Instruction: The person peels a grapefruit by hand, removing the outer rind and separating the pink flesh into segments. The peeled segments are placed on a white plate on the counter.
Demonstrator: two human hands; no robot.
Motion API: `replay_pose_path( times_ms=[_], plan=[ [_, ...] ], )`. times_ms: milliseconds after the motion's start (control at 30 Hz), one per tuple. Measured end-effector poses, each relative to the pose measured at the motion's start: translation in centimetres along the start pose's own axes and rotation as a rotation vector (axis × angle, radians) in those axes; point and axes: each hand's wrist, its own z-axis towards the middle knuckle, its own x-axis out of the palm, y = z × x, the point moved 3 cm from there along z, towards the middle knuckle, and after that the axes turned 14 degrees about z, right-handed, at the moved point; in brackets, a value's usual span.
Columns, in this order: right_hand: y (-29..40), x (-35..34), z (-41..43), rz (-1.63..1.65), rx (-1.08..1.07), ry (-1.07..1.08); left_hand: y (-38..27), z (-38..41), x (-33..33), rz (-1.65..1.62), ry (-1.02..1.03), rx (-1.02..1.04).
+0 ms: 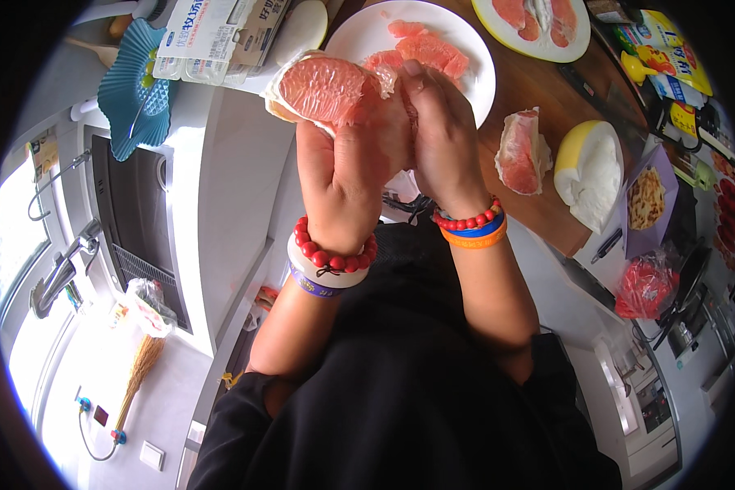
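A large chunk of pink pomelo flesh (321,92), with white membrane partly on it, is held between both hands. My left hand (343,177) grips it from below, thumb against the flesh. My right hand (444,128) has its fingers and thumb on the chunk's right side; its fingertips are partly hidden. Just beyond the hands, a white plate (481,73) holds peeled pomelo pieces (432,52). To the right, a pomelo segment with membrane (520,153) lies on the wooden board (548,211), beside a piece of thick yellow-and-white rind (591,171).
A cut pomelo part in its rind (542,24) lies at the top right, near a dark knife (588,89). Farther right are a purple paper tray of food (649,196) and a red plastic bag (646,285). A blue fluted dish (138,92) and packaged cartons (220,37) stand left.
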Motion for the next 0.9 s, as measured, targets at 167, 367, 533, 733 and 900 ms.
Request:
replay_pose_path(
  times_ms=[167, 367, 533, 733, 900],
  plan=[
    [-1.0, -0.1, -0.2, 0.232, 0.155, -0.007, -0.1, -0.6, 0.0, -0.028, 0.0, -0.077],
    [-1.4, 0.1, -0.5, 0.358, 0.223, -0.016, 0.2, -0.9, -0.1, -0.094, -0.023, -0.106],
    [-2.0, -1.2, -0.6, 0.444, 0.33, -0.082, -0.1, -0.9, -0.1, -0.359, -0.097, -0.278],
    [-0.6, -1.8, -0.1, 0.365, 0.327, -0.049, 1.1, -0.8, -0.2, -0.17, -0.198, -0.309],
    [-0.2, -5.0, 0.4, -0.131, 0.105, -0.14, 1.4, -0.4, -1.8, -0.108, -0.163, -0.29]
  ],
)
